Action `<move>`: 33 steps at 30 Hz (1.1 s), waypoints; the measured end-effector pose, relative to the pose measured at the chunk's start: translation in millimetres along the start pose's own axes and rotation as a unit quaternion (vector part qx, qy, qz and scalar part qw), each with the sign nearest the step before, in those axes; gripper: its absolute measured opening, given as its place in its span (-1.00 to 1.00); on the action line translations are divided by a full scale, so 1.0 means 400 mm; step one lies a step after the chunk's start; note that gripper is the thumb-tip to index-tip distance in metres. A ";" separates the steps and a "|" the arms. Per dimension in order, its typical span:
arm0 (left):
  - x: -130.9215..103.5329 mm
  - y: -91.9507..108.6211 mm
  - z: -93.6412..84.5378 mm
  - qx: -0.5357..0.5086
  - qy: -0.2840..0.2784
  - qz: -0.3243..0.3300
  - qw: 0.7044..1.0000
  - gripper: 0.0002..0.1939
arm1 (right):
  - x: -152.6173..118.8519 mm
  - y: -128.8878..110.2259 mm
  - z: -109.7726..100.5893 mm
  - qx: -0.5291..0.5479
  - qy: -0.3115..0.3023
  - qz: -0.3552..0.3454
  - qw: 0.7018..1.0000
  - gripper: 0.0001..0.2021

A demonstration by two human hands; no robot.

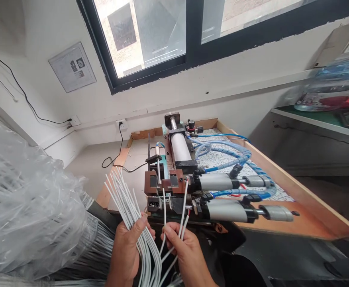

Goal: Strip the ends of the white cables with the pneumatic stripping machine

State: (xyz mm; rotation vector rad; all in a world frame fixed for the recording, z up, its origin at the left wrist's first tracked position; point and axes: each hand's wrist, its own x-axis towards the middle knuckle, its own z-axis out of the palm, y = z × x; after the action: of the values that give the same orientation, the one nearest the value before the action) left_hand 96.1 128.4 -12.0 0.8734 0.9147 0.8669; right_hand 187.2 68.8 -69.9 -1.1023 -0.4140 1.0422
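Lots of white wires [126, 201] were bunched in L hand [127, 244], fingers wrapped round them, thumb across the front, ends fanned up left of the machine [180, 147]. R hand [185, 245] pinched a few loose wires [164, 207] btwn thumb & fingers, practically no gap; their tips stood up nr brown blocks [149, 184] on the machine's front, contact w/ them unclear. Horiz. cyls [218, 182] w/ blue hoses [246, 153] sat to the R; clear plastic [28, 191] covered more strands [97, 239] at far L.
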 end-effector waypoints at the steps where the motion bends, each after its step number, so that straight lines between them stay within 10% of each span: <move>1: 0.002 0.003 0.000 -0.004 -0.006 -0.006 1.000 -0.86 | 0.005 -0.004 0.002 0.014 -0.001 0.006 1.000 -0.71; 25: -0.019 -0.045 0.008 0.024 -0.001 0.060 0.998 -0.92 | 0.027 -0.052 0.027 0.116 -0.101 0.032 0.988 -0.74; 33: -0.042 -0.069 -0.020 0.037 0.065 0.040 0.996 -0.86 | 0.007 -0.038 0.014 0.087 -0.033 0.031 0.995 -0.75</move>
State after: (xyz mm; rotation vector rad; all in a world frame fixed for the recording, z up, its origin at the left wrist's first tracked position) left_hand 89.5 104.8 -34.7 0.9307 1.0366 0.9735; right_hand 191.9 73.2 -55.0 -0.9318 -0.3364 1.1497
